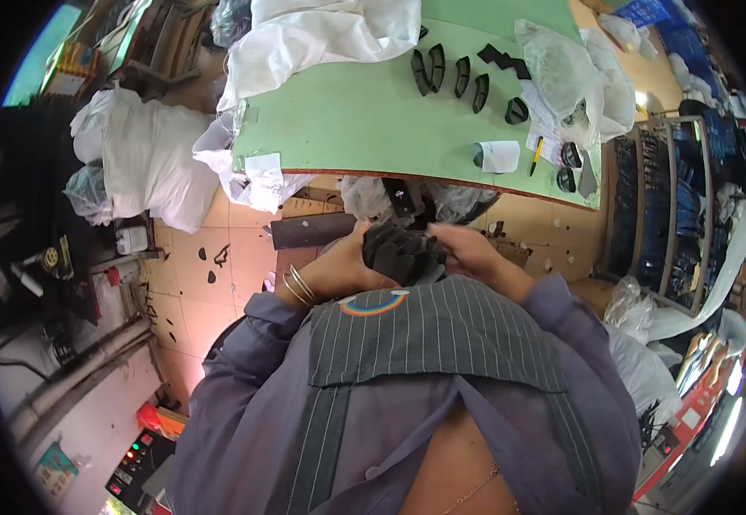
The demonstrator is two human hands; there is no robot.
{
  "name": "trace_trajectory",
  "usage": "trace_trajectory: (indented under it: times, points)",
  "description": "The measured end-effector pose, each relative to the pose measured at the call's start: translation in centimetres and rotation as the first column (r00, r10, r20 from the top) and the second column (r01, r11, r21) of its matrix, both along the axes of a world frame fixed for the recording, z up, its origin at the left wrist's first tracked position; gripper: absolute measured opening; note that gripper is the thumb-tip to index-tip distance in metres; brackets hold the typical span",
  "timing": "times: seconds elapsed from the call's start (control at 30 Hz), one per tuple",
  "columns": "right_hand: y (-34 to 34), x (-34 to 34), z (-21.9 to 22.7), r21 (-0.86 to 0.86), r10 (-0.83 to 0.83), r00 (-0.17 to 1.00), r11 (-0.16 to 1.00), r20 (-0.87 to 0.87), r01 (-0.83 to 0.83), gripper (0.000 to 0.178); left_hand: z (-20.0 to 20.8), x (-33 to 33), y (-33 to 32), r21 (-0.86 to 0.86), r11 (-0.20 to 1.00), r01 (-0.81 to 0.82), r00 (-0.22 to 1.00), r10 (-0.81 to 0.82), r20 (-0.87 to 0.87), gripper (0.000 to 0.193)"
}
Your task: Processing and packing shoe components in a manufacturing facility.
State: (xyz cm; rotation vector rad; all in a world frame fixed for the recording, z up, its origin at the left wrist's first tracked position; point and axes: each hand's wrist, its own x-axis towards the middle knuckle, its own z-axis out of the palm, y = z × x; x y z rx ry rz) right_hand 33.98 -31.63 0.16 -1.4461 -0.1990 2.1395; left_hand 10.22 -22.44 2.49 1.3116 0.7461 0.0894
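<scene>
Close in front of my striped apron (441,339) I hold a bundle of dark, flat pieces (403,256), stacked loosely together; their exact kind cannot be made out. My left hand (349,264) is closed round the bundle's left side, thumb along its near edge. At the right side of the bundle, my right hand (476,255) has its fingers bent against it; the fingertips are partly hidden and slightly blurred. Beyond both hands is the edge of a green-topped table (330,129).
Several curved black parts (438,69) lie on the table, near a yellow pen (536,157) and a clear plastic bag (561,73). White cloth (321,39) covers the far left. White sacks (154,154) stand on the left floor; a rack (660,206) stands right.
</scene>
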Motion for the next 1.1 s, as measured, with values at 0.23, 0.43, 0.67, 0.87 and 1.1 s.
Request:
trace_trajectory:
  times: [0.23,0.43,0.67,0.87,1.1]
  points:
    - [-2.6,1.3,11.1,0.086,-0.311,0.897,0.932,-0.313,0.353,0.032,1.5,4.8,-1.9,0.196,0.876,0.441,0.897,-0.421,-0.134,0.069]
    - [-3.4,-1.4,13.1,0.787,0.257,0.761,0.003,0.596,-0.617,0.050,2.0,4.2,-3.9,0.147,0.947,0.285,0.945,-0.252,-0.209,0.070]
    - [-9.6,5.8,3.6,0.658,0.511,0.721,0.343,0.468,-0.670,0.042,0.0,-0.5,-8.0,-0.289,0.952,-0.096,0.989,0.125,0.084,0.061]
    - [-5.1,-0.6,-9.1,0.451,0.217,0.944,0.836,0.248,-0.311,0.026,-0.8,-1.7,-9.3,-0.235,0.971,0.034,0.994,-0.009,0.107,0.065]
    - [1.6,-9.8,-9.2,0.762,0.413,0.887,0.500,0.207,-0.411,0.029,-0.9,-3.2,-11.1,-0.381,0.925,-0.017,0.996,0.047,0.072,0.088]
